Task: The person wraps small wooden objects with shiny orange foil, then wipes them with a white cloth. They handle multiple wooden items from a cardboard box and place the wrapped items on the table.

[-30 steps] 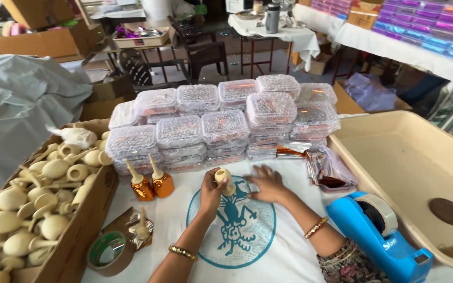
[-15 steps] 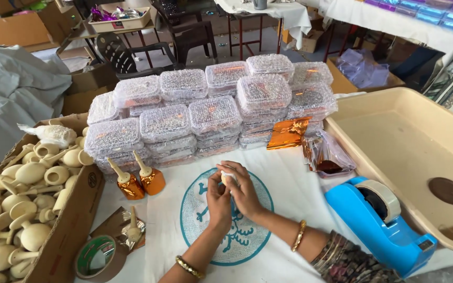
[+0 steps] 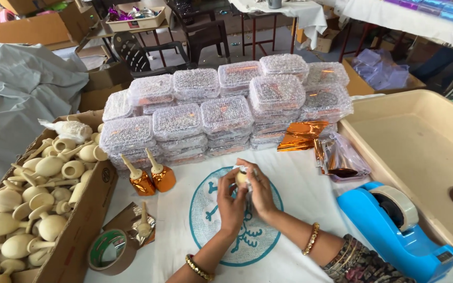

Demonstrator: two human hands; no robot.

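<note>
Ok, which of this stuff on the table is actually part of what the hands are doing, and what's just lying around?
In use:
left hand and right hand, both on the small pale piece
box of pale wooden pieces
two orange-foiled pieces
orange foil sheets

Lying about:
blue tape dispenser
tape roll
beige tub
stacked clear boxes

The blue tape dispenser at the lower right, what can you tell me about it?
The tape dispenser is a bright blue desktop type that looks like plastic, with a long body sloping towards the near table edge. A roll of pale tape sits upright in its rounded cradle at the top. It rests on the white cloth, close beside the beige tub; whether they touch is unclear. Neither hand touches it.
</note>
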